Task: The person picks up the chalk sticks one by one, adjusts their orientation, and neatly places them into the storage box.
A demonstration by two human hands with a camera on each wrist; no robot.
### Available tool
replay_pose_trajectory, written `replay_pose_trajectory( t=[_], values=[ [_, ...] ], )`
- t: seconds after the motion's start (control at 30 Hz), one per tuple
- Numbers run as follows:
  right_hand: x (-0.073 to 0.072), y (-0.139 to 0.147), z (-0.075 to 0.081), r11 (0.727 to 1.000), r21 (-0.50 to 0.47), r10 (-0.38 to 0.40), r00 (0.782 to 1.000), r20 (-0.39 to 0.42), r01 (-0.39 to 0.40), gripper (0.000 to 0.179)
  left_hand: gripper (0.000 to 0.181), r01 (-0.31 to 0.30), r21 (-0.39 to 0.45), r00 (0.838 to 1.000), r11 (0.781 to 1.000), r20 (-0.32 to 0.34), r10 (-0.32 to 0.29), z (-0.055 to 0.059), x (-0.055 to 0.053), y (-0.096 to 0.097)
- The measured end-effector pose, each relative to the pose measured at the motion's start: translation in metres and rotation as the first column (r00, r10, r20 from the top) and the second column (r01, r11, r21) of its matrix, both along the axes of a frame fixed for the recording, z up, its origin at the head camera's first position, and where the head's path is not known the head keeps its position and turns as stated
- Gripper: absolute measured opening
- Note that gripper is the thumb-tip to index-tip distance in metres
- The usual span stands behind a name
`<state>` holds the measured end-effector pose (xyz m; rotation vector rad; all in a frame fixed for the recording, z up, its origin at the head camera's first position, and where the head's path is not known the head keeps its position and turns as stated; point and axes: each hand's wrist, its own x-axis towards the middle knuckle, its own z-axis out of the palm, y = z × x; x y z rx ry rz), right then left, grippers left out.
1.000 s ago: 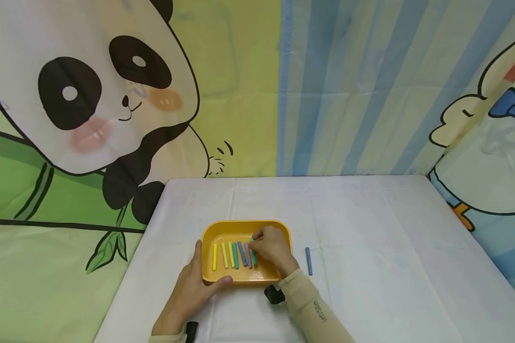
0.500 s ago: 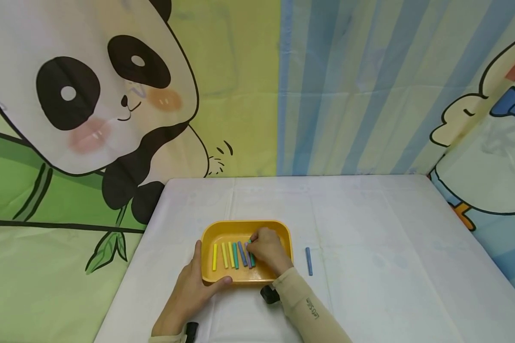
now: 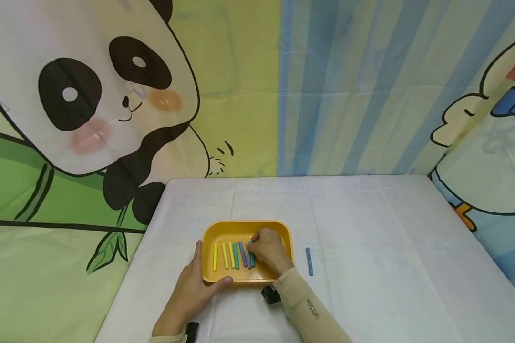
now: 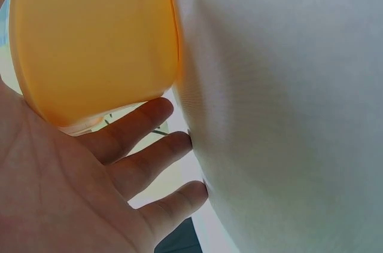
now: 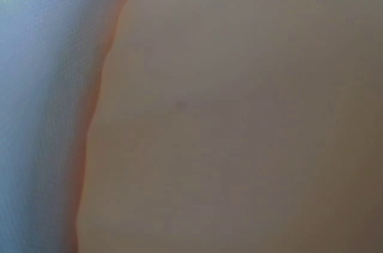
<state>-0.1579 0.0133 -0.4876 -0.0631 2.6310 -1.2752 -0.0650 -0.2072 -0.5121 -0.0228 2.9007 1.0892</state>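
Note:
A yellow tray (image 3: 221, 279) holds a row of coloured chalk sticks: several yellow ones at the left, then a green, a blue (image 3: 242, 254) and a purple. My right hand (image 3: 269, 249) reaches over the tray's right side and pinches the upper end of a green chalk stick (image 3: 252, 260), standing close beside the purple one. The fingertips partly cover these two sticks. My left hand (image 3: 189, 286) rests against the tray's left front corner, thumb along the front wall. In the left wrist view its fingers (image 4: 146, 163) are straight and spread by the tray wall.
A single blue chalk stick (image 3: 309, 261) lies on the white-covered table (image 3: 369, 247) to the right of the tray. Behind the table hangs a printed cloth (image 3: 240, 90) with a panda and stripes. Skin and sleeve fill the right wrist view.
My right hand has shifted slightly left, bringing the green chalk stick closer to the purple one. The left hand and tray have stayed in place.

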Motion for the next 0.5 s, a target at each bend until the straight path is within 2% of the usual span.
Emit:
replay_pose_trajectory(
  t=[0.37,0.5],
  values=[
    [0.0004,0.0043,0.0025,1.000,0.029,-0.012,1.000,-0.015,0.012,0.016,0.129,-0.007,-0.007,1.000,1.000,0.015,0.007,0.0004,0.0006,0.0009],
    [0.0006,0.0049,0.0067,0.999,0.037,-0.040,0.999,0.005,0.040,0.018,0.129,-0.008,-0.011,0.999,1.000,0.032,0.008,0.0021,0.0009,0.0015]
  ],
)
